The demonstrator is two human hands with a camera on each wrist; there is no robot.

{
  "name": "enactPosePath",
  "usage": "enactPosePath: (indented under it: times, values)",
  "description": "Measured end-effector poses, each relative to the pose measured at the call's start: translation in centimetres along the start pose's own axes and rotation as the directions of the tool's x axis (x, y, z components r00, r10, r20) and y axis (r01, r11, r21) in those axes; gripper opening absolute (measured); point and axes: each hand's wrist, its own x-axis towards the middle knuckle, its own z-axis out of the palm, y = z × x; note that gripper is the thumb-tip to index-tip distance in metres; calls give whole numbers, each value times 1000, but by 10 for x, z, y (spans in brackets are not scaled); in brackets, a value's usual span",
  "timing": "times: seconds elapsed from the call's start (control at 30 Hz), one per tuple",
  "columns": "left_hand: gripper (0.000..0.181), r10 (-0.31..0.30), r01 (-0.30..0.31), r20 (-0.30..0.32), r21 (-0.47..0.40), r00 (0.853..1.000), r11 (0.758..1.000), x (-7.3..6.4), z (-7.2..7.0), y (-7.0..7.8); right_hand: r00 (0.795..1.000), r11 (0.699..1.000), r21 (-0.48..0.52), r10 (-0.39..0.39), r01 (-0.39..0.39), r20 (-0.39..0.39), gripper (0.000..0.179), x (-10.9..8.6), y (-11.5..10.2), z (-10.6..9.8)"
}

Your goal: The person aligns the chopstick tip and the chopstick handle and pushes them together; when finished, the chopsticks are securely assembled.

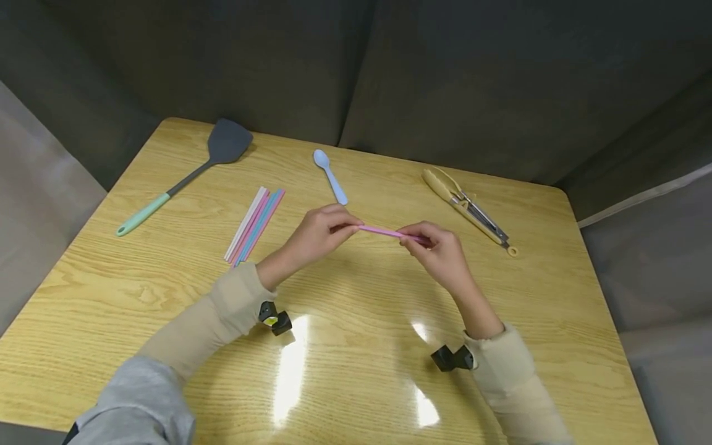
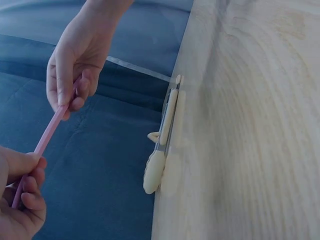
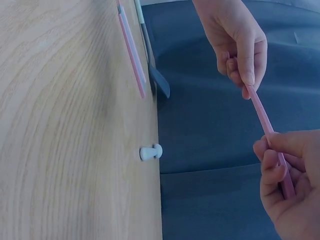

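Both hands pinch one pink straw (image 1: 380, 230), raised over the middle of the table. My left hand (image 1: 325, 232) holds its left end between thumb and fingers. Toward the other end, my right hand (image 1: 439, 250) grips it with thumb and curled fingers. The right wrist view shows the pink straw (image 3: 263, 115) straight, its middle bare between the hands. To the left of my left hand lie several white, pink and blue straws (image 1: 258, 228), side by side. A light blue spoon (image 1: 330, 176) lies just beyond the left hand.
A dark spatula (image 1: 228, 142) with a mint green handle lies at the back left of the wooden table (image 1: 345, 346). Tongs (image 1: 470, 210) with cream-yellow grips lie at the right. Dark curtains (image 1: 473, 80) hang behind the table's back edge.
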Motion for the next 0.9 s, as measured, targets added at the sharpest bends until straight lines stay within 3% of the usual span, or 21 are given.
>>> enactPosePath:
  times: [0.2,0.43,0.57,0.63,0.77,0.83,0.9]
  values:
    - [11,-6,6,-5,-8,1000,1000,-2,3,-3,1000,1000,5,12,-12,7,13,-2,1,2]
    - [13,45,-46,40,29,998,999,1,0,-3,997,997,48,61,-63,50,15,-3,3,-2]
    - [13,53,-63,85,117,995,991,3,-6,1,995,996,40,74,-77,70,16,-3,2,-5]
    - [12,54,-77,112,214,992,974,4,-9,2,994,997,28,71,-73,82,17,-2,2,-6]
    - [11,77,-141,172,399,982,906,3,-13,5,992,998,8,66,-67,110,18,-2,2,-6]
    - [11,96,-175,200,432,975,885,2,-15,6,991,998,-6,60,-59,122,20,-3,2,-5]
    - [11,109,-195,215,433,970,880,1,-18,7,990,998,-16,54,-52,127,23,-3,4,-5]
